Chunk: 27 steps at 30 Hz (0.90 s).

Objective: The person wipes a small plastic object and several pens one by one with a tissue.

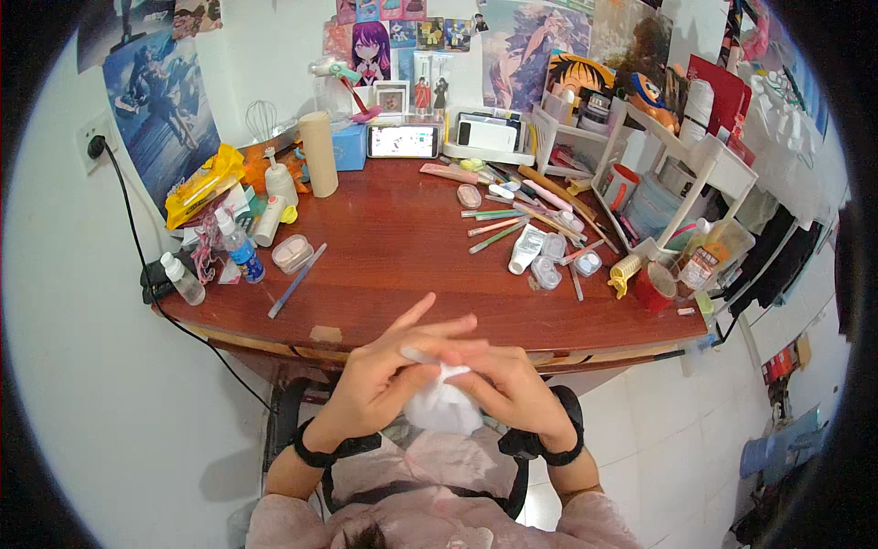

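Just in front of the wooden desk's near edge, my left hand (384, 374) and my right hand (511, 384) meet over a crumpled white tissue or cloth (444, 408). Both hands pinch its upper part between thumb and fingers, and the rest hangs down over my lap. A small pale, slim piece (418, 355) shows between the fingers of my left hand; what it is cannot be told. Some of my fingers are slightly blurred and overlap, so part of the grip is hidden.
On the desk (384, 254), a contact lens case (293, 254), a blue pen (297, 280) and bottles stand or lie at left. Several pens, a white tube (527, 249) and lens cases are spread at right, beside a white shelf (713, 165). A phone (402, 141) leans at the back.
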### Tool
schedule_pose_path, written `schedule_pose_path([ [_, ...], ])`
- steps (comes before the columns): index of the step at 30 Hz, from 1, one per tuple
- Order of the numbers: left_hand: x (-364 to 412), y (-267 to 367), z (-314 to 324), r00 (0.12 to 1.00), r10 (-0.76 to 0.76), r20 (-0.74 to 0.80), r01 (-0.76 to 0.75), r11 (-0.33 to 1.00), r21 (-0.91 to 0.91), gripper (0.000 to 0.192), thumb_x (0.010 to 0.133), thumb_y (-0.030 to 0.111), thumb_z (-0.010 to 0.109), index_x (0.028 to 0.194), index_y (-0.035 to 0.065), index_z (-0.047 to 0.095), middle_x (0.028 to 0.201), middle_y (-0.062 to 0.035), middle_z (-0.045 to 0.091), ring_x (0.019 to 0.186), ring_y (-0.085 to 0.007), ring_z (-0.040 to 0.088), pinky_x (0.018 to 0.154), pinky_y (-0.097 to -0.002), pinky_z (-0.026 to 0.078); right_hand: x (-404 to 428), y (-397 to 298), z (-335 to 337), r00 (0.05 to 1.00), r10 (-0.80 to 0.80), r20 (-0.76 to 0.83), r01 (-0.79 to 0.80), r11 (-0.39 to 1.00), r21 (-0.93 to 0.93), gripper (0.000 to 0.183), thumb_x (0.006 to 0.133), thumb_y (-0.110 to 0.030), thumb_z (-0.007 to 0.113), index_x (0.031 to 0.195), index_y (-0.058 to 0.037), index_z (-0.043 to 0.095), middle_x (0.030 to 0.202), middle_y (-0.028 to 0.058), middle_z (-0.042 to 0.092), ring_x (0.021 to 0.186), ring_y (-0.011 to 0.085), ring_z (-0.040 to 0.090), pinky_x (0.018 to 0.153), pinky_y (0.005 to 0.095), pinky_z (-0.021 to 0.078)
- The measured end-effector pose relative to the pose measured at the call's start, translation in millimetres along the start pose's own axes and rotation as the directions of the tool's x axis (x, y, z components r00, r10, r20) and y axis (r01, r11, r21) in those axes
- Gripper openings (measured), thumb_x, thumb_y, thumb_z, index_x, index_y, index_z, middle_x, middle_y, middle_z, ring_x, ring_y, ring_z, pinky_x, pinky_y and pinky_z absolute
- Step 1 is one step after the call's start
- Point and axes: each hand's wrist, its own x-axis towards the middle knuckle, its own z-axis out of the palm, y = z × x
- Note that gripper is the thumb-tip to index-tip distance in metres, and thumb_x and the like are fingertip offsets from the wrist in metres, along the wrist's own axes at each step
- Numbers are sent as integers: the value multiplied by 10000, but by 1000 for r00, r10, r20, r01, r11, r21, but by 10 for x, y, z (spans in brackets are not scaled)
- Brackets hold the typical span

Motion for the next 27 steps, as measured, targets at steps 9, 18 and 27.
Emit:
schedule_pose_path([
  [9,-61,22,-113,895,-133,-425,27,969,-247,153,944,136,449,894,9,517,862,-198,665,934,-318,635,1039,-523,297,56,-18,-53,993,90,73,-83,992,-95,187,873,-141,558,971,15,585,838,198,601,759,380,586,655,387,461],
  [18,-141,47,-382,685,-129,-717,-47,974,-219,209,959,209,462,959,8,518,922,-183,648,885,-263,639,871,-405,481,-28,97,-183,964,80,-253,-111,987,-112,167,864,-59,531,986,39,592,899,199,620,791,337,615,695,343,474],
  [27,-81,-21,-42,728,-344,-593,98,909,-406,152,933,118,498,927,-24,554,926,-192,662,872,-237,643,819,-322,486,43,92,22,985,-140,-101,116,970,-214,351,907,-133,498,1238,-20,489,1092,210,570,930,382,585,810,407,459],
])
